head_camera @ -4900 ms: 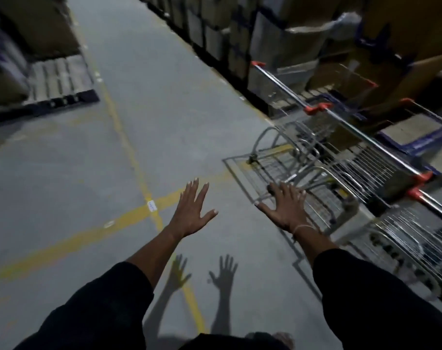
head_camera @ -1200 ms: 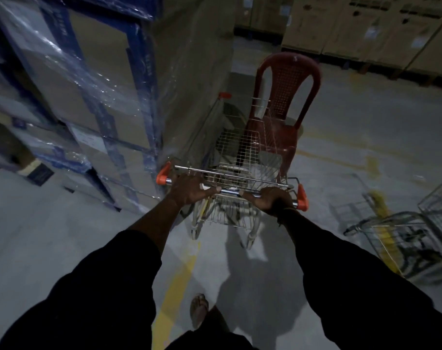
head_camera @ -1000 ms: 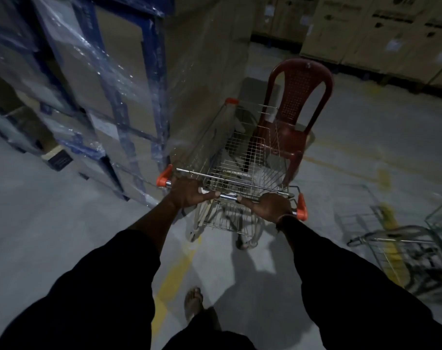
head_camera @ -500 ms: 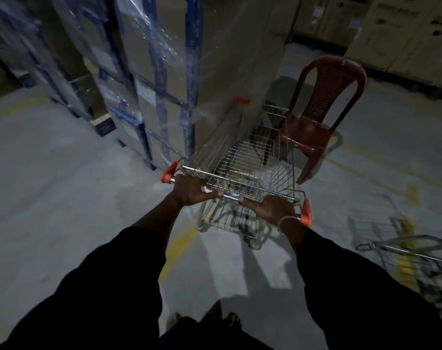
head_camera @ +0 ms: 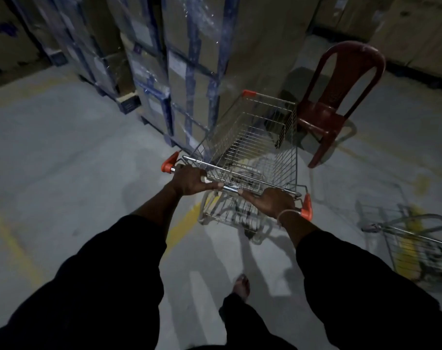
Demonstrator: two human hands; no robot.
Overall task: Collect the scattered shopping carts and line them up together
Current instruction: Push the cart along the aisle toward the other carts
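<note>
A wire shopping cart (head_camera: 252, 145) with orange corner caps stands in front of me on the concrete floor, its basket empty. My left hand (head_camera: 189, 180) grips the left part of its metal handle bar. My right hand (head_camera: 273, 202) grips the right part of the bar, close to the orange end cap. Another shopping cart (head_camera: 417, 243) shows partly at the right edge, low in the frame and blurred.
A tall stack of plastic-wrapped cartons (head_camera: 189, 59) rises just left of the cart's front. A dark red plastic chair (head_camera: 336, 102) stands beyond the cart on the right. More cartons (head_camera: 391, 24) line the far wall. Yellow floor lines (head_camera: 187, 223) run under the cart.
The cart has swung round to the left, away from the chair, with both hands still on its handle. Five seconds ago my hands were open and empty near the row of carts.
</note>
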